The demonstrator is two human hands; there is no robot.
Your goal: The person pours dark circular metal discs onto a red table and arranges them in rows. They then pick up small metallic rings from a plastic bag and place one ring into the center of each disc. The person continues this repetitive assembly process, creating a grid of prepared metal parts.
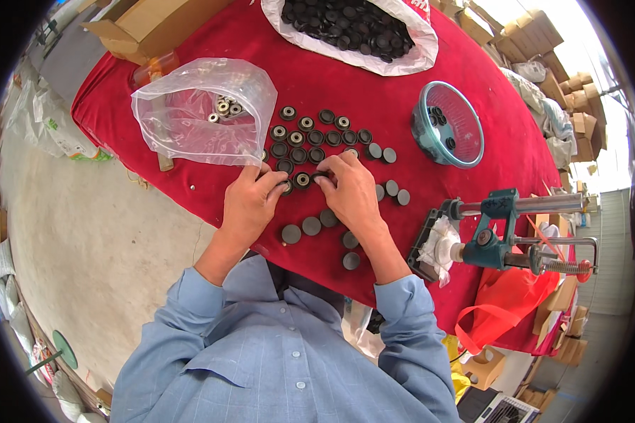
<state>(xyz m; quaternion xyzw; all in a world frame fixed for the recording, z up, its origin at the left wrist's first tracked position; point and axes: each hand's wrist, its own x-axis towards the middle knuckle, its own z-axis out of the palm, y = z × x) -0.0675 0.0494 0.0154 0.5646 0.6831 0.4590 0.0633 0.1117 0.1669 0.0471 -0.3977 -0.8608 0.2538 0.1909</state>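
Several black round caps (pixel 316 155) lie in a loose group on the red cloth, cup side up. Some hold a small metal bearing (pixel 305 123). My left hand (pixel 250 201) has its fingers closed at a cap with a metal bearing (pixel 287 187), at the near edge of the group. With thumb and forefinger my right hand (pixel 349 189) pinches a black cap, partly hidden by the fingers. Between the hands sits another cap with a bearing (pixel 302 180). More caps (pixel 311 225) lie flat side up near and right of my right hand.
A clear plastic bag (pixel 183 92) with metal bearings lies at left. A white sack (pixel 420 42) of black discs stands at the far side. At right are a blue basket (pixel 473 141) with a few caps and a teal hand press (pixel 492 229). A red bag (pixel 508 303) lies nearer.
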